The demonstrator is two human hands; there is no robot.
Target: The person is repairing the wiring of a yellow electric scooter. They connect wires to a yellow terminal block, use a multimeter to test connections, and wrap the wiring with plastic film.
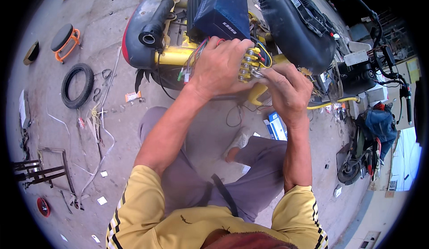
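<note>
While the left hand [219, 68] braces the yellow-lugged terminal block [247, 64] at one o'clock, fingers curled around it, the right hand [290, 90] pinches a small silver metal piece [256, 73], type unclear, at the block's four o'clock. Step, apparently: terminal work. Next move: probably needs steady bracing, fine fingertip control.

Terminals [245, 66] shiny metal; tyre [65, 88] matt rubber.
</note>
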